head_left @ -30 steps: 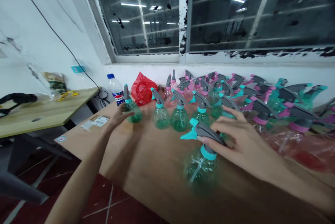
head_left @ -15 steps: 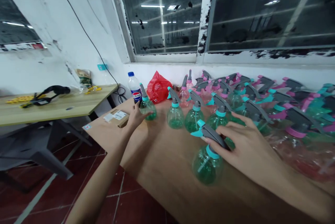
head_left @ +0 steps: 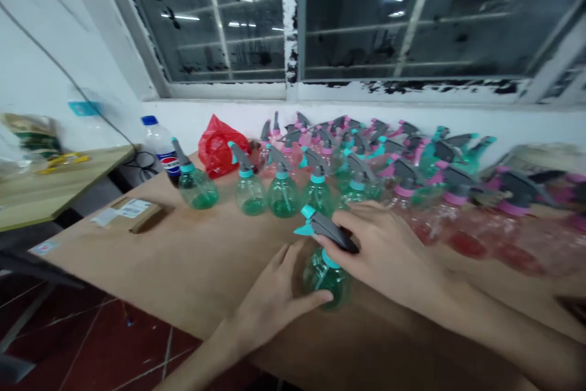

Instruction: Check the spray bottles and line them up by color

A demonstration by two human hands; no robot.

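Observation:
A round green spray bottle (head_left: pixel 325 278) with a turquoise collar and a grey trigger head stands near the middle of the table, some green liquid inside. My right hand (head_left: pixel 389 244) is closed round its grey spray head (head_left: pixel 332 229). Low on the same bottle, my left hand (head_left: pixel 279 293) cups the left side, thumb across the front and fingers behind. Just beyond the hands, several similar green bottles (head_left: pixel 282 196) stand in a row. At that row's left end, one green bottle (head_left: pixel 196 186) stands in front of a cola bottle (head_left: pixel 165 150).
Many pink and green spray bottles (head_left: pixel 464 238) crowd the table's back and right, below the window. A red plastic bag (head_left: pixel 220 147) sits by the wall. A small cardboard box (head_left: pixel 130 214) lies at left, and another table (head_left: pixel 27 193) stands beyond.
My left hand has left the green bottle by the cola and come right to the bottle in my right hand. That far bottle now stands alone. The view has turned right.

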